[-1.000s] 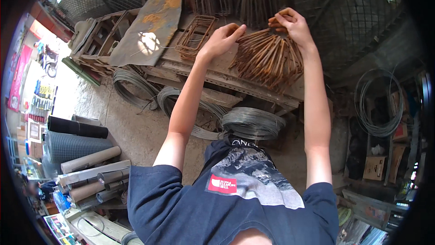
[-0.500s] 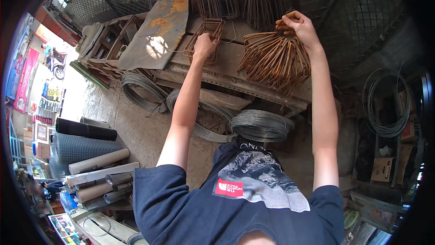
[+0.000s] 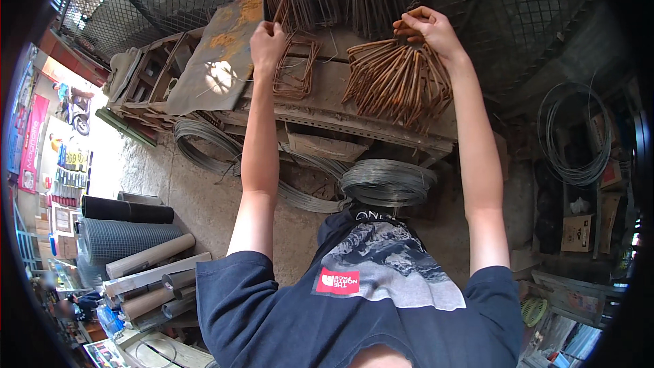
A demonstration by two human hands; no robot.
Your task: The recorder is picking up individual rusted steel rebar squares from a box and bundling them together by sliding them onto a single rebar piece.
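The left hand [image 3: 268, 48] sits in the upper left-centre of the frame, its fingers clenched around what looks like a thin, reddish-brown steel rod piece [image 3: 281, 8] that slants up and slightly right above the fist. Just below and to the right of this hand lies a small stack of rusty, rectangular steel-rod frames [image 3: 293, 94], flat on the weathered wooden table [image 3: 330, 82], long axis running roughly up and down the picture with a slight lean to the right. The left hand is clearly the nearer one; its forearm rises almost straight from the lower edge.

The right hand [image 3: 436, 33], upper right of centre, bends its fingers toward the thumb at the top edge of a fanned bundle of orange-brown rusty steel rods [image 3: 398, 82]; whether it grips them I cannot tell. Its arm reaches up and leans left, the bundle spreading below and left of it.
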